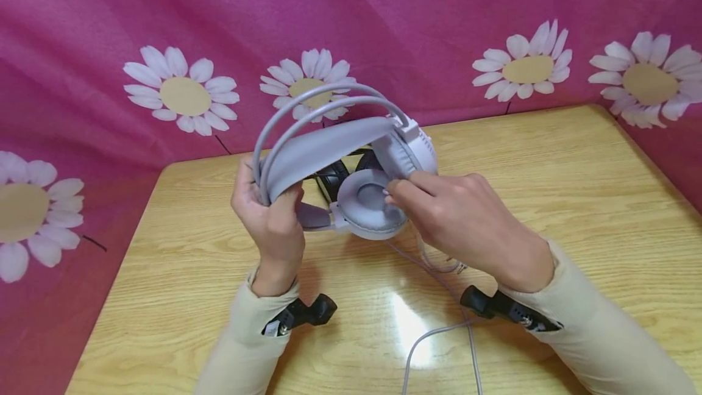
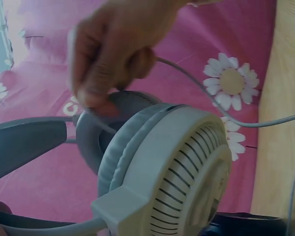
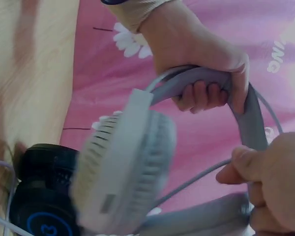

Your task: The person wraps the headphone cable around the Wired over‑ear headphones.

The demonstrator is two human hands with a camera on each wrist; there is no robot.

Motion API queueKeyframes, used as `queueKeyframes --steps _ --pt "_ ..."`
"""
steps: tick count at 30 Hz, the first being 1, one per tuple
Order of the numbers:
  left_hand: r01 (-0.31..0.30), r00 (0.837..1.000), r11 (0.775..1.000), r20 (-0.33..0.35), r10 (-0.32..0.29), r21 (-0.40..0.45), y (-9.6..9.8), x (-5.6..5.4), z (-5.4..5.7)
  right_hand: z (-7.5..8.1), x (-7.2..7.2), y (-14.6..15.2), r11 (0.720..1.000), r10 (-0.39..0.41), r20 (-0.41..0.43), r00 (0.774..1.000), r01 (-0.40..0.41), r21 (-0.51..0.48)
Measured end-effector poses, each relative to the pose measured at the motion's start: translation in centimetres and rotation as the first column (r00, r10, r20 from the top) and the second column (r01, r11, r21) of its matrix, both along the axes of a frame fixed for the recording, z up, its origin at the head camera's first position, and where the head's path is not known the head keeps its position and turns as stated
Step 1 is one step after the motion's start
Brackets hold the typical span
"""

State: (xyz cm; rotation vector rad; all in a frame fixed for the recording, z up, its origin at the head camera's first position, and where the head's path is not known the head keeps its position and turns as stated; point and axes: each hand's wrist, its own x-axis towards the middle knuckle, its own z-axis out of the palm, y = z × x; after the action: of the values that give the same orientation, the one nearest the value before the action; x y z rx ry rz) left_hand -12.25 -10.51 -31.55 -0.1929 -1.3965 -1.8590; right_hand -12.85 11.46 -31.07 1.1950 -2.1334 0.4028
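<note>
Cream sleeves [image 1: 241,346] sit nearest the camera, forearms reaching over the wooden table [image 1: 159,297]. Left hand [image 1: 271,227]: fingers curled round one side of the headband [image 1: 296,166], gripping it firmly. Grey-white headphones [image 1: 351,137]: probably light, cup shells stiff, thin arcs springy, ear cushions [image 1: 370,200] soft, smooth plastic maybe a bit slippery; the thin grey cord [image 3: 199,177] looks like the fragile part. Best hold is likely the band or hard shells, no tugging on the cord. Headphones are held up between the hands, seemingly clear of the table, band at the left hand, cups toward the right. Black headphones [image 3: 42,201] lie behind, on the table. Right hand [image 1: 466,221], just beside the cups: thumb and fingers pinch the cord; can't tell whether knuckles touch a cushion
</note>
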Motion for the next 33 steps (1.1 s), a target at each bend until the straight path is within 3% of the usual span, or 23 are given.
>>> queueKeyframes --steps 8,13,21,25,28,32,33 --pt "0.041 0.999 0.982 0.042 -0.034 -0.184 0.6 0.1 -0.8 1.3 0.1 0.7 0.996 0.013 -0.079 0.997 -0.019 -0.082" --pt "0.084 0.993 0.974 0.102 -0.063 -0.21 0.3 0.2 -0.8 1.9 -0.2 1.6 0.987 -0.016 -0.073 0.997 0.004 -0.162" --pt "0.201 0.967 0.958 0.199 -0.161 -0.203 -0.6 0.2 -0.3 2.6 -0.3 2.8 0.956 -0.02 -0.037 0.999 0.008 -0.294" --pt "0.276 0.944 0.95 0.227 -0.239 -0.147 -0.8 0.4 -0.1 2.6 -0.5 3.3 0.944 -0.033 -0.044 0.998 0.017 -0.33" --pt "0.354 0.918 0.93 0.225 -0.326 -0.097 -0.9 0.3 0.0 2.5 -0.6 3.6 0.92 -0.039 -0.058 0.998 0.013 -0.392" --pt "0.463 0.868 0.886 0.218 -0.447 -0.026 -1.3 0.1 0.2 2.5 -0.8 4.0 0.876 -0.014 -0.031 0.999 -0.003 -0.482" --pt "0.497 0.849 0.868 0.213 -0.484 -0.005 -1.4 0.0 0.2 2.5 -0.8 4.2 0.869 0.005 -0.016 1.0 -0.012 -0.495"
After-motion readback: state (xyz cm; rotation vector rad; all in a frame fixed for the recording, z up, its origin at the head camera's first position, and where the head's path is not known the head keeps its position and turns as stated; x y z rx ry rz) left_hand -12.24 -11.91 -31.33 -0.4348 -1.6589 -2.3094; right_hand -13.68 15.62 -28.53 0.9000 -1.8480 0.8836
